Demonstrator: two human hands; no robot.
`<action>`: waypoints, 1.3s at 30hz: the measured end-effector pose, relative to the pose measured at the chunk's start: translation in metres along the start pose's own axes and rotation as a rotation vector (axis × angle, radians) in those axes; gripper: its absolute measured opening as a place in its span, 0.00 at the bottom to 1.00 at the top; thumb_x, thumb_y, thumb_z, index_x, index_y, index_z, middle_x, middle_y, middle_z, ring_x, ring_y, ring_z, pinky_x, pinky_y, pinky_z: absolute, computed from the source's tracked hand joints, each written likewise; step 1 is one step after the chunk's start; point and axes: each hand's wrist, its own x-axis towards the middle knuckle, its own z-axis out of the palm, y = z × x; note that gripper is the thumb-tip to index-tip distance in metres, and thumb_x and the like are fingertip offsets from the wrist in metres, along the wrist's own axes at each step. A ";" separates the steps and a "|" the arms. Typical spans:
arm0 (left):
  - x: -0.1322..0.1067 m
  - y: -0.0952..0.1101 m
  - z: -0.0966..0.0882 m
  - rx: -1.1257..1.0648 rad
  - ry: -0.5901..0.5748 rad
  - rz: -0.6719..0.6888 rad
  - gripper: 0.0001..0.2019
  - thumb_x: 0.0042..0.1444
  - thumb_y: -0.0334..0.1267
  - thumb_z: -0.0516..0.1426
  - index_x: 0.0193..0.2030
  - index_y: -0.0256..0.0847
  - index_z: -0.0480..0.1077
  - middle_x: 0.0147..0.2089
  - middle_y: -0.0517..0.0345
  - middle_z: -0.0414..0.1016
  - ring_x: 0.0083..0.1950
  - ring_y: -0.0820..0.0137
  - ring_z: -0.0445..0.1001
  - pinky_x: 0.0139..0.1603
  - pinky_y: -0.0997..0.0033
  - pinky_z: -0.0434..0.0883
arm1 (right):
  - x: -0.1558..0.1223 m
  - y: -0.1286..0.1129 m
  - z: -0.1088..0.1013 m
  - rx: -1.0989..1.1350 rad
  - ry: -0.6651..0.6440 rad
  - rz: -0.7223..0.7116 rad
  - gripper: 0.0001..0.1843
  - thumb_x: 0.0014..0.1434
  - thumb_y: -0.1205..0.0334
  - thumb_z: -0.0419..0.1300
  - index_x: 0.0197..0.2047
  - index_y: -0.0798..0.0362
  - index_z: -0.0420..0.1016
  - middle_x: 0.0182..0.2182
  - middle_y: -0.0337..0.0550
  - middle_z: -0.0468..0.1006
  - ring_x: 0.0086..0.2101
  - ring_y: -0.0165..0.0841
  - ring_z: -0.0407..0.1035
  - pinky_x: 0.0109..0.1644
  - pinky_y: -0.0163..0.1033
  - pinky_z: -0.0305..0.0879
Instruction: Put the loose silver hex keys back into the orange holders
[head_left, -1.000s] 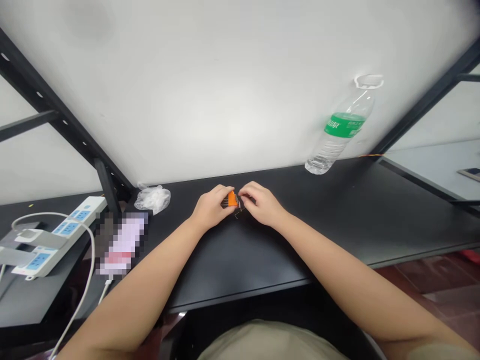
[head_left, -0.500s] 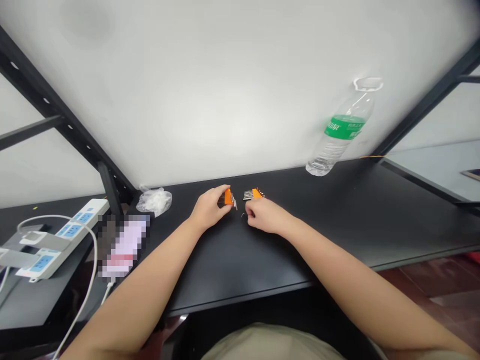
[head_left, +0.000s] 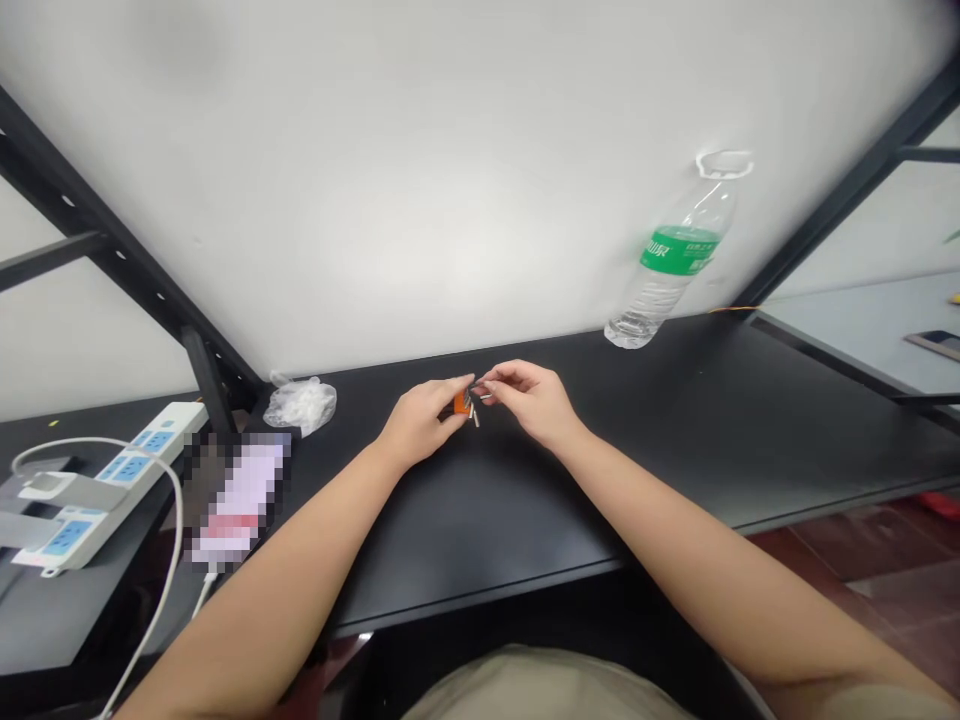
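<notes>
My left hand (head_left: 421,425) is closed, with thumb and fingers pinching an orange hex key holder (head_left: 460,403) just above the black tabletop. Short metal hex keys (head_left: 474,413) stick out of the holder's right side. Close against it, my right hand (head_left: 534,402) pinches a small, thin metal hex key (head_left: 484,396) between thumb and fingertips, its end at the holder's edge. My fingers cover most of that key. A second orange holder, visible earlier, is hidden now, where my right hand is.
A large clear bottle (head_left: 665,270) with a green label stands against the wall at the back right. At the left lie a crumpled plastic bag (head_left: 301,403), a phone (head_left: 244,495) with a cable, and a white power strip (head_left: 120,480). Black metal shelf posts (head_left: 161,300) frame the tabletop.
My right hand has risen from the tabletop and moved up beside the left hand's holder, with a hex key in its fingertips. The left hand stays in nearly the same place.
</notes>
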 end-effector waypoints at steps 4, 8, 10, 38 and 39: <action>0.000 0.003 0.001 0.017 0.005 -0.087 0.36 0.59 0.41 0.64 0.72 0.47 0.57 0.61 0.53 0.77 0.60 0.60 0.77 0.63 0.56 0.73 | -0.001 0.001 0.002 -0.019 -0.012 0.015 0.14 0.57 0.48 0.69 0.40 0.50 0.81 0.40 0.46 0.84 0.43 0.43 0.80 0.50 0.51 0.79; 0.001 0.003 0.001 0.016 0.019 -0.081 0.28 0.59 0.40 0.63 0.66 0.46 0.65 0.61 0.54 0.77 0.59 0.60 0.77 0.63 0.57 0.72 | -0.003 0.001 0.001 -0.049 -0.006 0.000 0.13 0.58 0.50 0.68 0.40 0.50 0.82 0.39 0.46 0.84 0.43 0.43 0.80 0.51 0.51 0.79; 0.001 0.004 0.001 0.023 0.014 -0.072 0.25 0.59 0.40 0.63 0.63 0.46 0.68 0.60 0.55 0.77 0.57 0.61 0.78 0.62 0.57 0.72 | -0.003 0.000 0.001 -0.070 -0.014 -0.015 0.12 0.59 0.51 0.68 0.40 0.50 0.83 0.39 0.46 0.85 0.43 0.43 0.81 0.50 0.51 0.79; 0.005 0.004 0.000 0.073 0.014 0.026 0.23 0.59 0.41 0.63 0.62 0.46 0.70 0.55 0.52 0.79 0.60 0.57 0.73 0.62 0.52 0.67 | -0.003 0.003 0.004 -0.026 -0.149 0.117 0.20 0.61 0.46 0.67 0.48 0.51 0.85 0.43 0.48 0.85 0.42 0.42 0.80 0.47 0.49 0.79; 0.005 0.004 -0.001 0.073 0.017 0.035 0.23 0.59 0.41 0.63 0.62 0.46 0.69 0.55 0.51 0.79 0.60 0.57 0.73 0.62 0.52 0.67 | -0.003 0.003 0.004 0.007 -0.150 0.139 0.20 0.61 0.45 0.66 0.46 0.52 0.85 0.41 0.48 0.85 0.41 0.42 0.80 0.46 0.49 0.79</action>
